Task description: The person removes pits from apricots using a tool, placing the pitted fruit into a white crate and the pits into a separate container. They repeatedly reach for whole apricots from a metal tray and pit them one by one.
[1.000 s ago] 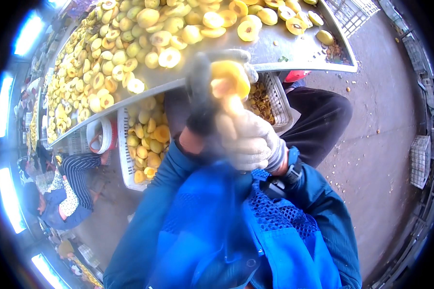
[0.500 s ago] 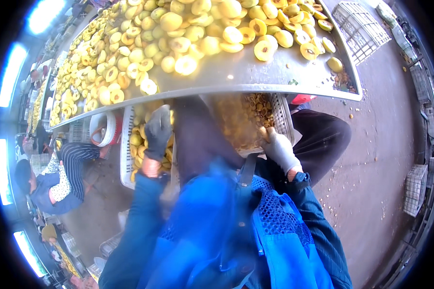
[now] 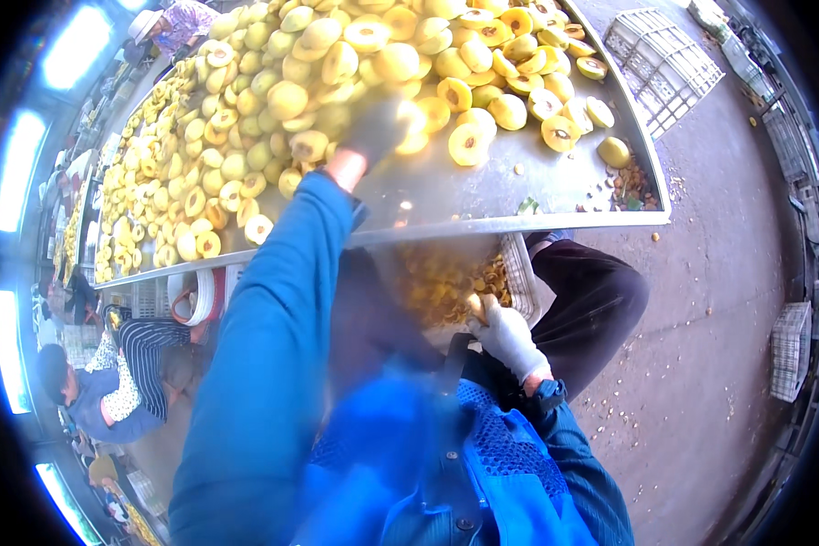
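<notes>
A heap of halved yellow peaches (image 3: 305, 146), many with their pits showing, covers the metal table (image 3: 482, 196). My left hand (image 3: 373, 127), in a dark grey glove, reaches over the table's front edge to the near side of the heap. Motion smears its fingers, so its grip cannot be made out. My right hand (image 3: 507, 342), in a white glove, is closed in front of my lap. A short tan piece (image 3: 479, 308), like the end of a handle, sticks up from its fist. Just beyond that hand, a white crate (image 3: 520, 282) under the table edge holds brownish scraps.
Brown pits and bits (image 3: 630, 189) lie at the table's right corner. White crates (image 3: 664, 68) stand on the floor to the right, another (image 3: 791, 350) farther along. A seated person (image 3: 109, 391) is at left beside a white bucket (image 3: 191, 300). Another person (image 3: 175, 25) sits beyond the table.
My left hand has risen from the crate of yellow fruit below the table edge up to the heap. My right hand stays closed near the scrap crate. The view has tilted slightly.
</notes>
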{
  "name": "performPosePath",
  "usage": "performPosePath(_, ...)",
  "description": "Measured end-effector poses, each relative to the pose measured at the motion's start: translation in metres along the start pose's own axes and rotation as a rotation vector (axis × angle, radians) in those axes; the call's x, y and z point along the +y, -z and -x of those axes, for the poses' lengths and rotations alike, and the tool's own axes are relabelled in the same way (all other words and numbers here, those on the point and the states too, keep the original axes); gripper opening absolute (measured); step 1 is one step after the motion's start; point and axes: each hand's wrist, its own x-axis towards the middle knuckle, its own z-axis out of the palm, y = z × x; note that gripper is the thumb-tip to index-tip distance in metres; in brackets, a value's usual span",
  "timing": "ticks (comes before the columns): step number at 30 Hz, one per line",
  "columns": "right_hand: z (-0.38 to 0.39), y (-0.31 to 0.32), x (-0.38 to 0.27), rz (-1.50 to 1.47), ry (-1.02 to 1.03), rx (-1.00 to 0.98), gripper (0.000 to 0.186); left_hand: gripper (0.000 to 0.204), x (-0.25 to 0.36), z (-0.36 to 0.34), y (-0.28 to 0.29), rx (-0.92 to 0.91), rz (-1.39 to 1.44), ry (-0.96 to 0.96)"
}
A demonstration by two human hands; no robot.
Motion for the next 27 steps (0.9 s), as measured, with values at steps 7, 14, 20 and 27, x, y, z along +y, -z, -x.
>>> performPosePath(7, -0.021, 0.025, -0.015, -0.388, -0.115, 0.209, 0.034, 0.053, 0.006, 0.030, -0.003, -0.058, 0.702, -0.080)
performPosePath(14, -0.069, 0.052, -0.115, -1.170, -0.241, 0.166, 0.028, 0.040, 0.105, 0.150, 0.067, 0.054, 0.750, -0.071)
performPosePath(20, -0.051, 0.030, -0.148, -0.899, 0.027, 0.273, 0.017, 0.031, 0.130, 0.199, 0.072, 0.481, 0.257, 0.033)
performPosePath(27, -0.026, 0.058, -0.183, 0.293, 0.393, 0.288, 0.029, 0.046, 0.134, 0.193, 0.086, 0.459, 0.942, -0.059)
